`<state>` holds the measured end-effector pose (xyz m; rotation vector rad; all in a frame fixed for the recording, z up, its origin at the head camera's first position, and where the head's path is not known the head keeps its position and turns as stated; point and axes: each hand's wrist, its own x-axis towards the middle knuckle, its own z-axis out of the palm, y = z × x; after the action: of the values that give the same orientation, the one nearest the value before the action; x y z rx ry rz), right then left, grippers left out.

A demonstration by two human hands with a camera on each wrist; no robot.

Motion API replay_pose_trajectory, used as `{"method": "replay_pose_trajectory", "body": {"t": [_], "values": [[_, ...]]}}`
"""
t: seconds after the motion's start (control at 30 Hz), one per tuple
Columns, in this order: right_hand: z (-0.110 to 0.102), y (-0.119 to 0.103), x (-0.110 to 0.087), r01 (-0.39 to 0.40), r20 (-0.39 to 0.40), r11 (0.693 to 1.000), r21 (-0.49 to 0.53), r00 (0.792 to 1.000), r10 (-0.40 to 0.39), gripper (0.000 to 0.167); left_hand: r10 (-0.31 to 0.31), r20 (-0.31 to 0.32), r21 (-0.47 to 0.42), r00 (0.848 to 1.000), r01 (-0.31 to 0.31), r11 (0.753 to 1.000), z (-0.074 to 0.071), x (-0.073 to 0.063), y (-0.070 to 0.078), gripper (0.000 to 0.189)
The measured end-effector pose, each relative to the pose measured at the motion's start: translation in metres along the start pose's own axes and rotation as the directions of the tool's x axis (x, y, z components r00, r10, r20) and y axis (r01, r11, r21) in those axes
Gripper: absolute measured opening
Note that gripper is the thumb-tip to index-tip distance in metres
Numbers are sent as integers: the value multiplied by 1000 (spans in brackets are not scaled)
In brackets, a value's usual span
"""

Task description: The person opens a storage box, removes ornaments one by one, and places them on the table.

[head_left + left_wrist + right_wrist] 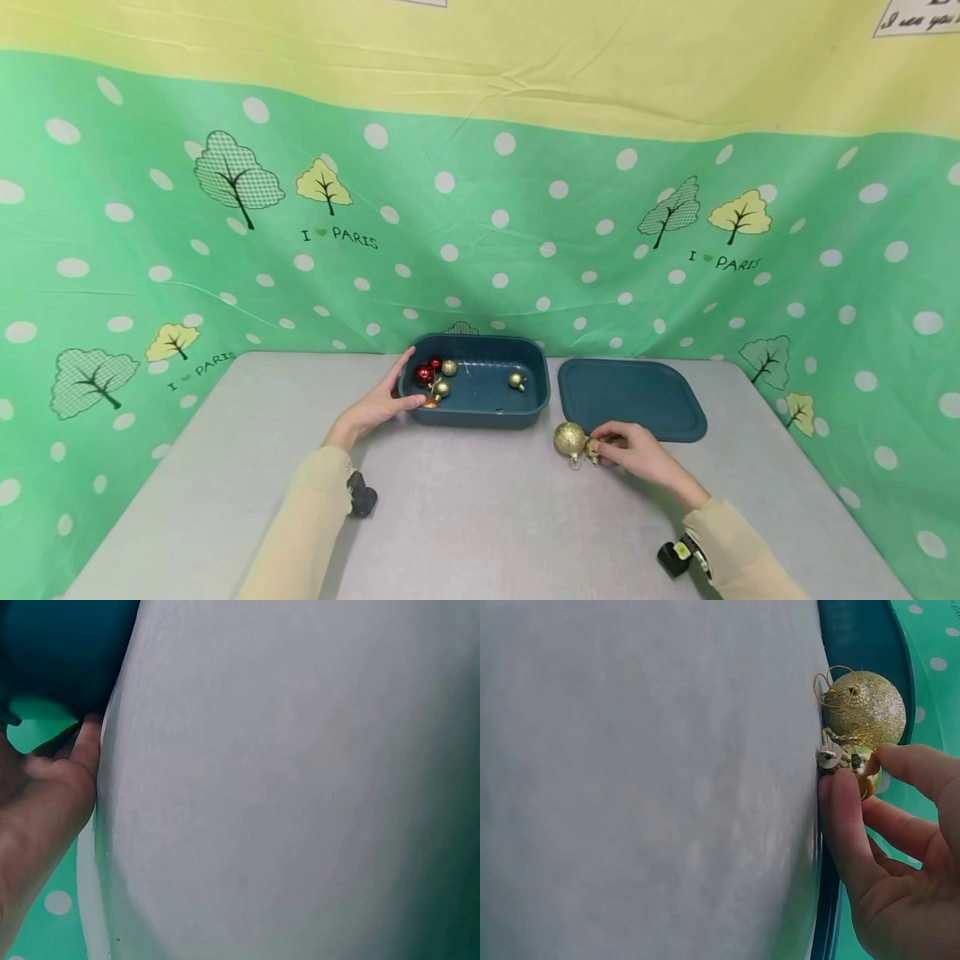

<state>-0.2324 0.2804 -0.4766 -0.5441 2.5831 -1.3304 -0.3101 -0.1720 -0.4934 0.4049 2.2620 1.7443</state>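
Note:
A dark blue plastic box [480,420] stands open, with several small red and gold Christmas baubles at its left end and one gold bauble [517,380] toward the right. My left hand [377,406] holds the box's left end, thumb at the front rim and fingers along the side wall; the left wrist view shows the hand [56,787] against the blue wall. Between thumb and fingers, my right hand [632,452] pinches a small shiny gold bauble [864,766]. Right beside it is a larger glittery gold bauble [569,438] with a string loop.
The matching blue lid [633,398] lies flat to the right of the box, just behind my right hand. Box and lid are on a grey table [480,508]. Behind and at both sides hangs a green and yellow printed cloth [495,275].

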Motion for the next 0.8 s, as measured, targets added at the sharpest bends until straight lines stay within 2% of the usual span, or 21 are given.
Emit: {"method": "replay_pose_trajectory", "body": {"t": [0.2, 0.63, 0.8], "values": [[-2, 1, -1, 9, -10, 1000, -15, 1000, -10, 28, 2, -6, 15, 1000, -2, 1000, 0, -1, 3, 98], [-15, -3, -14, 57, -105, 998, 7, 993, -56, 27, 4, 5, 10, 1000, -4, 1000, 0, -1, 4, 97], [-17, -8, -16, 59, -164, 998, 5, 985, -58, 26, 19, 5, 20, 1000, -19, 1000, 1, -2, 4, 99]]}}
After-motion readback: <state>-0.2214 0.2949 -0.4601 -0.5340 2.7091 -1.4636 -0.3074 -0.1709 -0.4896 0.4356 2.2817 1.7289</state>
